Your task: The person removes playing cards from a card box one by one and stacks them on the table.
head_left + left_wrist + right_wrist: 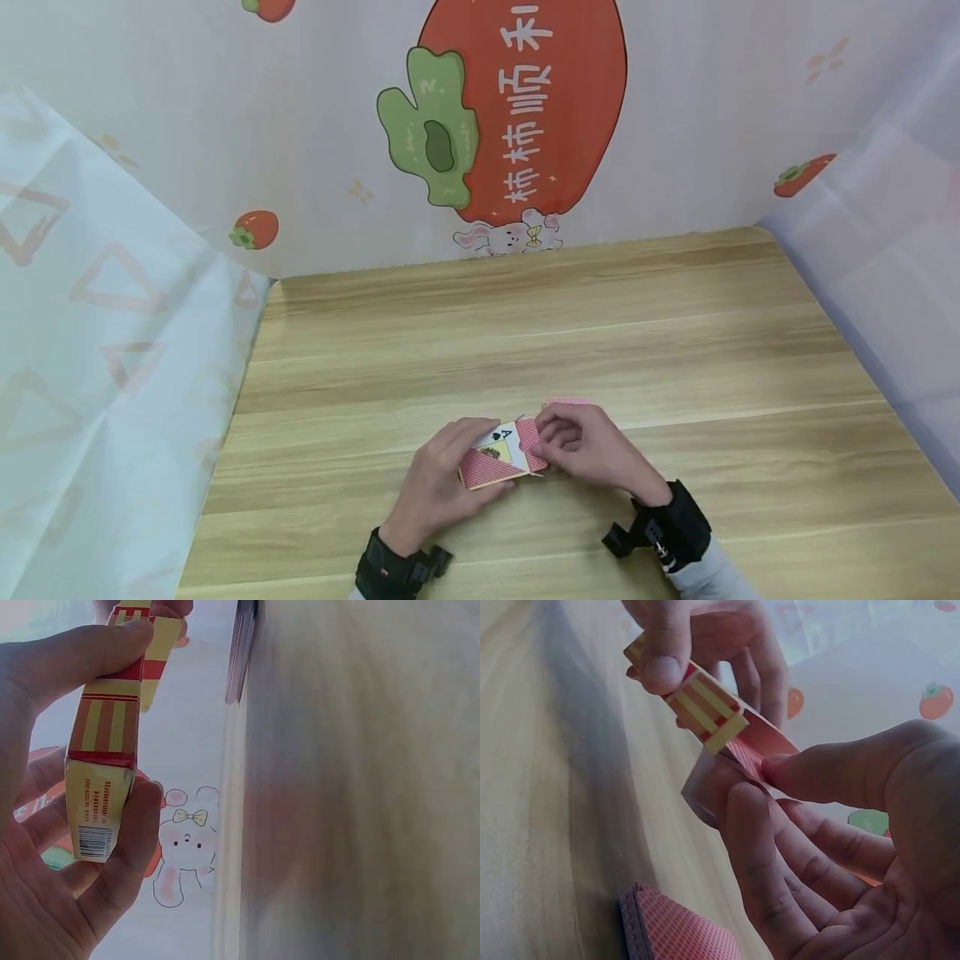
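My left hand (442, 471) holds a red-and-white playing-card box (483, 477) by its long edges, thumb on the near side and fingers on the far side. An ace of spades shows on the box's upper face. In the left wrist view, the box's striped narrow side (109, 724) and barcode end face the camera. At the opposite end, my right hand (588, 446) pinches the box's flap (709, 791) between thumb and index finger. Small side flaps stick out there. Just beyond the right hand lies a red-patterned deck of cards (567, 402), partly hidden by that hand.
Both hands are above a wood-grain table (375, 350). A white cloth with a large printed persimmon (555, 108) hangs along its far edge. Pale cloths also border the left (150, 333) and right (885, 250) sides. Black camera straps (678, 525) circle the wrists.
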Action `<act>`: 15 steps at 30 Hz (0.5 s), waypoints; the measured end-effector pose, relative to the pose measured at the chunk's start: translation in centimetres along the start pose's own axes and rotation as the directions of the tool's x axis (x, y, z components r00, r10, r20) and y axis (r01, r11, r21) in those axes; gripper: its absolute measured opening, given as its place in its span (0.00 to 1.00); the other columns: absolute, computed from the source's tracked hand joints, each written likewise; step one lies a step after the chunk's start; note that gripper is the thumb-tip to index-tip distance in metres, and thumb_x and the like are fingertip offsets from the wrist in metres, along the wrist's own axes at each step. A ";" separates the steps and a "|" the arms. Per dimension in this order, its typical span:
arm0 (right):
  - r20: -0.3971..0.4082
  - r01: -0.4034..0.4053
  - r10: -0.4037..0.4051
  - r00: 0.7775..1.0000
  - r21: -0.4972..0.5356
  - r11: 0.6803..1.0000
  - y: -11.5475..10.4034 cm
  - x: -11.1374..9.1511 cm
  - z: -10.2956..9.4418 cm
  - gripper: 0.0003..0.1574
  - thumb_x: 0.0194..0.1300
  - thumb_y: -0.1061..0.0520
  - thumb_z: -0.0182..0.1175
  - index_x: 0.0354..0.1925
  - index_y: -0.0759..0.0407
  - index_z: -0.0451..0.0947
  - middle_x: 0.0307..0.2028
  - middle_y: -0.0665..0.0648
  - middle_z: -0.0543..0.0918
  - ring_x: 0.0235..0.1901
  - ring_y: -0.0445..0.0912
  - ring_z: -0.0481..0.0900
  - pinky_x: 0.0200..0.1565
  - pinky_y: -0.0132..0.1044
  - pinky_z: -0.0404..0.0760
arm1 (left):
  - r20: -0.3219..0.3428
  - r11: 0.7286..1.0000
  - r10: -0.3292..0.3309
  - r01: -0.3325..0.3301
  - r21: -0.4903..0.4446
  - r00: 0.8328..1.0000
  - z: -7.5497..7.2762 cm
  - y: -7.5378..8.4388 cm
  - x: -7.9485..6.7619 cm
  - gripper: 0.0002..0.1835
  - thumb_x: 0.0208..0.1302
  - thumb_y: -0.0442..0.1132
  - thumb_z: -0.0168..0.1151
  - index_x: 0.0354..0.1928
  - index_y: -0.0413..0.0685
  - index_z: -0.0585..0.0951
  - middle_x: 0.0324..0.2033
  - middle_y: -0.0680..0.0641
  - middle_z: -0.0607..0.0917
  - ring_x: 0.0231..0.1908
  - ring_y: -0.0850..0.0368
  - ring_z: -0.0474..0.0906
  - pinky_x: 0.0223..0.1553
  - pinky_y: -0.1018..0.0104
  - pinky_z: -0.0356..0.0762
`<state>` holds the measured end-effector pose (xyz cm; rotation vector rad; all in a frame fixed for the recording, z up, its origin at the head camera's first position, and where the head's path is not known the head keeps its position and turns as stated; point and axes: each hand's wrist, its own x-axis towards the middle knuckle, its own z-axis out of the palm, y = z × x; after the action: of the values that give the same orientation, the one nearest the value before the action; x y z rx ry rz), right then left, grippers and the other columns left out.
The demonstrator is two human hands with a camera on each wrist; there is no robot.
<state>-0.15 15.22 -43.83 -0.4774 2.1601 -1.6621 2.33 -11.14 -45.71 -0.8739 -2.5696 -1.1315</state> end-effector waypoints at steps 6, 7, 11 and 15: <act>0.025 -0.050 0.047 0.999 0.100 0.994 0.0 -0.2 -0.8 0.14 0.67 0.60 0.67 0.47 0.69 0.80 0.35 0.62 0.87 0.29 0.57 0.88 0.32 0.51 0.87 | 0.014 0.999 -0.037 0.037 0.011 0.999 -0.3 -0.1 0.0 0.42 0.45 0.53 0.83 0.65 0.52 0.79 0.56 0.53 0.84 0.50 0.59 0.82 0.44 0.61 0.84; 0.026 -0.057 0.055 0.998 0.112 0.992 0.0 -0.2 -1.0 0.13 0.68 0.62 0.66 0.47 0.70 0.79 0.35 0.63 0.87 0.30 0.59 0.89 0.32 0.52 0.87 | 0.013 0.999 -0.041 0.041 0.012 0.999 -0.4 -0.1 0.0 0.42 0.44 0.52 0.84 0.65 0.51 0.79 0.56 0.53 0.85 0.50 0.59 0.82 0.43 0.61 0.84; 0.033 -0.089 0.085 0.996 0.172 0.981 0.0 -0.4 -1.9 0.12 0.71 0.64 0.61 0.48 0.70 0.74 0.37 0.66 0.87 0.32 0.62 0.89 0.33 0.56 0.87 | 0.003 0.998 -0.054 0.054 0.020 0.999 -0.6 -0.1 0.0 0.43 0.42 0.51 0.85 0.64 0.49 0.80 0.55 0.52 0.85 0.50 0.58 0.82 0.44 0.59 0.84; 0.032 -0.085 0.081 0.996 0.189 0.978 0.2 -0.5 -2.6 0.12 0.74 0.61 0.59 0.50 0.69 0.72 0.38 0.68 0.86 0.32 0.61 0.90 0.32 0.56 0.87 | -0.011 0.998 -0.061 0.061 0.027 0.998 -0.8 -0.2 -0.1 0.43 0.42 0.52 0.85 0.64 0.49 0.80 0.56 0.52 0.85 0.51 0.57 0.82 0.46 0.57 0.84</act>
<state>-0.99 17.67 -43.36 -0.3458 1.9518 -1.7839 2.20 -11.85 -45.32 -0.7865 -2.6141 -1.1110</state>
